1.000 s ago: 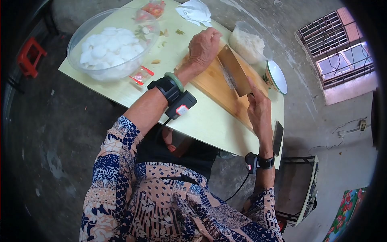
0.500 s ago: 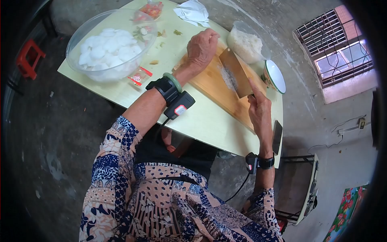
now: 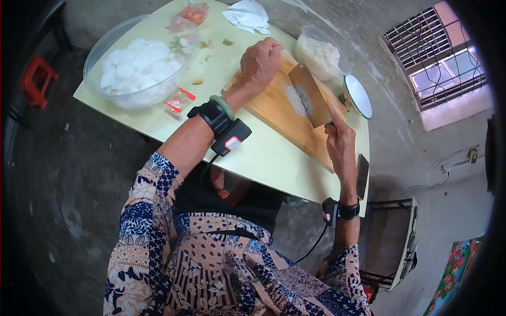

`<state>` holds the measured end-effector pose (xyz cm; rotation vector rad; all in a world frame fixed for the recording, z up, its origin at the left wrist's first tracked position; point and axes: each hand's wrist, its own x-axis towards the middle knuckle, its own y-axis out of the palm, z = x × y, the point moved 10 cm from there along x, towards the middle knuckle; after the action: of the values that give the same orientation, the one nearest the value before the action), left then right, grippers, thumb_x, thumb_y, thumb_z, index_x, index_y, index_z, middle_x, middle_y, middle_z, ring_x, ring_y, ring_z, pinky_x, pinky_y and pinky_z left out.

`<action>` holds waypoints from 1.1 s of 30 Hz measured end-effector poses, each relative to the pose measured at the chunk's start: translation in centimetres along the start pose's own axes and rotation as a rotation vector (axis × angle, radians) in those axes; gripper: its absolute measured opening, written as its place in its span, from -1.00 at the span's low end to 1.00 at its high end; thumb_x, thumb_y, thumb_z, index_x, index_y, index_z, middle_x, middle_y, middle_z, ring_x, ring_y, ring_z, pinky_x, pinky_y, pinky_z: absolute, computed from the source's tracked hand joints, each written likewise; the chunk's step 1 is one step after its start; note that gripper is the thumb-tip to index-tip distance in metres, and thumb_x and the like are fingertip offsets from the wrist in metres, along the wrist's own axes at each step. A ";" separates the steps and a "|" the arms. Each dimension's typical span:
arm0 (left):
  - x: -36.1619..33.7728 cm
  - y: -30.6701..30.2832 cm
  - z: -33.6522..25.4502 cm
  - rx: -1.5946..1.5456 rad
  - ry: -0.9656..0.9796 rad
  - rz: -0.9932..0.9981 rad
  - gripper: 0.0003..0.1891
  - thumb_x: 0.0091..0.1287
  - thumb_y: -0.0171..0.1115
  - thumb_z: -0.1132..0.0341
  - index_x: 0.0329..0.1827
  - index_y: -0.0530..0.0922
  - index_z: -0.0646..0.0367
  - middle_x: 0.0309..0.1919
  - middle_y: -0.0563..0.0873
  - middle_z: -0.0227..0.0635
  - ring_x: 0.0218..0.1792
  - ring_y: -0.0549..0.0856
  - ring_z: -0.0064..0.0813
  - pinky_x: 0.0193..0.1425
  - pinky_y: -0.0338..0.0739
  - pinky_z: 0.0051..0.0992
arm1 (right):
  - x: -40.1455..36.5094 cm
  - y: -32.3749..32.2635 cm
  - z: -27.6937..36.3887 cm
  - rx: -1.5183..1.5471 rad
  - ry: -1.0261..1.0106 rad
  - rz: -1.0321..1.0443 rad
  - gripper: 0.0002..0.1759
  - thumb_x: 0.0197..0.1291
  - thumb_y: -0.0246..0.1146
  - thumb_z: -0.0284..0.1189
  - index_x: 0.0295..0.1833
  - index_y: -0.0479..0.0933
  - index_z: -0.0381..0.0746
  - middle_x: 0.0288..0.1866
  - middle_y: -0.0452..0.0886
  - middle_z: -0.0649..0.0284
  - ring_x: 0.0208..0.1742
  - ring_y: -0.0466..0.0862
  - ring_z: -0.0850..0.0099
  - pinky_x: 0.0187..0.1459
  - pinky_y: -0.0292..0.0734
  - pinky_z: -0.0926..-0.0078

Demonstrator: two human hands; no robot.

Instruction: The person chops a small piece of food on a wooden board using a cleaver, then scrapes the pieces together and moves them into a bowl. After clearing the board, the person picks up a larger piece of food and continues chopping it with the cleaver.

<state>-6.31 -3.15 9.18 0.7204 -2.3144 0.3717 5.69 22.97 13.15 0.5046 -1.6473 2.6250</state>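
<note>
My right hand [image 3: 340, 138] grips the handle of a wide cleaver [image 3: 311, 97], its forefinger stretched along the blade. The blade stands over a wooden cutting board [image 3: 276, 118], beside a small heap of finely cut whitish food [image 3: 298, 100]. My left hand [image 3: 261, 62] is bent over the upper left part of the board, its fingers curled in; whatever they may hold is hidden. Behind the board stands a clear container of white shreds [image 3: 319, 55], with a white enamel bowl [image 3: 359, 97] to its right.
A large clear bowl [image 3: 96, 87] of white pieces stands on the table's left. Nearby lie a red-edged packet [image 3: 179, 100], scraps [image 3: 197, 82], a bag of red food [image 3: 195, 14] and white paper [image 3: 246, 17]. A dark phone-like object [image 3: 362, 176] lies at the right edge.
The view has shifted slightly. More of the whitish heap shows to the left of the blade. Both hands keep nearly the same pose.
</note>
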 end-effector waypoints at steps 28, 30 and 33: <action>-2.4 3.7 -0.1 -0.057 -0.053 0.440 -0.72 0.49 0.03 0.42 0.04 0.72 0.12 -0.35 0.80 -0.15 -0.23 0.84 -0.22 -0.06 0.68 -0.20 | 1.7 0.7 -0.5 -0.222 -0.205 -0.088 -0.13 0.18 0.26 -0.72 0.63 0.42 0.04 -0.20 0.64 0.01 -0.24 0.71 0.03 -0.15 0.62 0.05; -1.9 3.3 0.3 -0.053 -0.070 0.380 -0.71 0.49 0.01 0.43 0.05 0.73 0.13 -0.36 0.80 -0.16 -0.25 0.85 -0.28 -0.08 0.69 -0.24 | 1.3 1.0 0.3 -0.252 -0.241 -0.047 -0.10 0.16 0.27 -0.71 0.64 0.40 0.06 -0.20 0.63 0.03 -0.23 0.70 0.05 -0.16 0.62 0.07; -0.8 2.1 1.5 -0.009 -0.075 0.245 -0.70 0.48 0.01 0.45 0.07 0.72 0.14 -0.35 0.80 -0.15 -0.25 0.85 -0.29 -0.06 0.69 -0.26 | 0.2 1.9 1.5 -0.330 -0.333 -0.021 -0.06 0.13 0.30 -0.69 0.66 0.36 0.08 -0.19 0.59 0.08 -0.21 0.69 0.08 -0.17 0.64 0.09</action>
<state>-7.85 -1.78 7.40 0.4537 -2.4811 0.4496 5.54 20.72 12.14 0.9730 -2.0961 2.2749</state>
